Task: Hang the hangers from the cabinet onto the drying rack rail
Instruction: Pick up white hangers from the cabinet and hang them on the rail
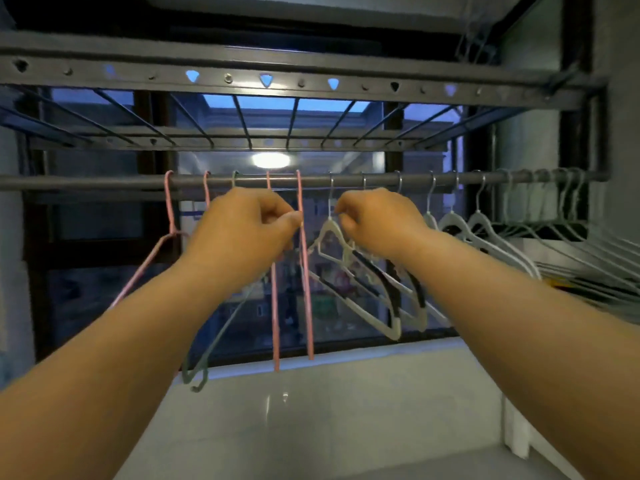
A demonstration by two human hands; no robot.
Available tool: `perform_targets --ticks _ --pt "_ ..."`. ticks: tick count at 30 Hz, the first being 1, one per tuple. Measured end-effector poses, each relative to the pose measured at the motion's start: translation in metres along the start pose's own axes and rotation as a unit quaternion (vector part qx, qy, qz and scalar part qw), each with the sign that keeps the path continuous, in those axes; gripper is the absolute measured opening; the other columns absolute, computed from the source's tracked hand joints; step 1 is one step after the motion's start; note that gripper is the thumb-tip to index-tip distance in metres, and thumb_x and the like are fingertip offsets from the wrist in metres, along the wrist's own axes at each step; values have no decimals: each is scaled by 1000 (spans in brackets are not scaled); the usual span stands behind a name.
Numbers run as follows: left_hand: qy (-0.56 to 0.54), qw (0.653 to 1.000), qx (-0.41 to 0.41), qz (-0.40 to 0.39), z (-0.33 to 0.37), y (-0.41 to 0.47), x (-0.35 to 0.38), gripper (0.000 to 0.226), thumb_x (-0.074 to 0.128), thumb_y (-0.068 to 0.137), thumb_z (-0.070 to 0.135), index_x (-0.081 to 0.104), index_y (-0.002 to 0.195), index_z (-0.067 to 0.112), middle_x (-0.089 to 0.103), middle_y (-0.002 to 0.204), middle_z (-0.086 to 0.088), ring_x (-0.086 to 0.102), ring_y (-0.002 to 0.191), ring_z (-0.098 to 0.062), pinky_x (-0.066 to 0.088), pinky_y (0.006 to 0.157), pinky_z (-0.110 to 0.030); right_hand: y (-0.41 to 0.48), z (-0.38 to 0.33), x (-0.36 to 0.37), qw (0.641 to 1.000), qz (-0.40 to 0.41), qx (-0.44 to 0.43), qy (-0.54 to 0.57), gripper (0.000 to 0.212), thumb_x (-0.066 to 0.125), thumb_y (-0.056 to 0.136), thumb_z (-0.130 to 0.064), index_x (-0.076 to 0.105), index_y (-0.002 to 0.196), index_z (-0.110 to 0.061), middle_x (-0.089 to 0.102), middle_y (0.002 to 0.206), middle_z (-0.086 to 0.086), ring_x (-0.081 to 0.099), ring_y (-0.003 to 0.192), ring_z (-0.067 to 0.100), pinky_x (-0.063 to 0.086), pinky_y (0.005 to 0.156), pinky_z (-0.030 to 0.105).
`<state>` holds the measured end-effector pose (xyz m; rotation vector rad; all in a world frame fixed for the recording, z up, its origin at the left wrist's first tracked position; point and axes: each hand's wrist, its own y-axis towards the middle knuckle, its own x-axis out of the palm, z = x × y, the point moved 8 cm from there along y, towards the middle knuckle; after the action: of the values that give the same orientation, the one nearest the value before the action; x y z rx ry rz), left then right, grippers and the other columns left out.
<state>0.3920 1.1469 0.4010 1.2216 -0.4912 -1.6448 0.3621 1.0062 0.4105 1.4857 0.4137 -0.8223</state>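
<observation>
A grey drying rack rail (86, 183) runs across the view at head height. Several hangers hook over it: pink wire hangers (306, 289) at the left and middle, a grey-green one (214, 341) between them, white plastic hangers (360, 306) in the middle and a tight bunch of white hangers (519, 230) at the right. My left hand (242, 230) pinches the neck of a pink hanger just below the rail. My right hand (377, 223) holds the neck of a white hanger with curled fingers. The cabinet is out of view.
A perforated metal rack frame (311, 81) with cross bars hangs above the rail. Behind the rail is a dark window (86, 271) with a lamp's reflection. A pale sill or counter (346, 410) lies below. A wall (620, 168) closes the right side.
</observation>
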Motion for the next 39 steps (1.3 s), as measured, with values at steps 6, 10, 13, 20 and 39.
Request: perform_targets --ticks 6,10,13,20,39 --pt "-197 975 40 -91 60 -30 92 30 54 88 10 58 64 26 60 43 14 58 43 3 47 47 -5 -73 76 -19 998 -21 62 -25 27 40 96 -24 58 116 -18 65 110 10 59 98 29 44 75 34" --pt "-263 957 63 -104 107 -54 166 34 55 87 7 57 60 28 59 41 15 56 42 -1 46 47 -8 -130 135 -26 994 -65 71 -43 26 42 95 -22 59 114 -15 65 108 12 58 98 31 45 77 36" --pt "-340 928 36 -147 144 -77 239 31 59 86 12 59 60 28 60 43 11 55 41 -1 46 48 -9 -185 199 -34 987 -105 103 -67 26 41 96 -23 59 114 -16 65 110 11 57 101 30 46 81 37" --pt "-369 877 -72 -301 229 -134 440 33 55 88 7 60 62 27 58 40 12 53 40 2 47 52 -11 -341 379 -53 941 -182 276 -65 29 41 96 -22 59 118 -19 65 115 1 58 104 19 44 83 26" --pt "-207 866 -74 -450 318 -92 865 30 47 93 20 51 67 34 63 85 2 62 92 -19 48 83 -24 -510 738 26 831 -243 494 -81 29 37 96 -19 59 115 -15 64 116 3 59 105 21 41 77 23"
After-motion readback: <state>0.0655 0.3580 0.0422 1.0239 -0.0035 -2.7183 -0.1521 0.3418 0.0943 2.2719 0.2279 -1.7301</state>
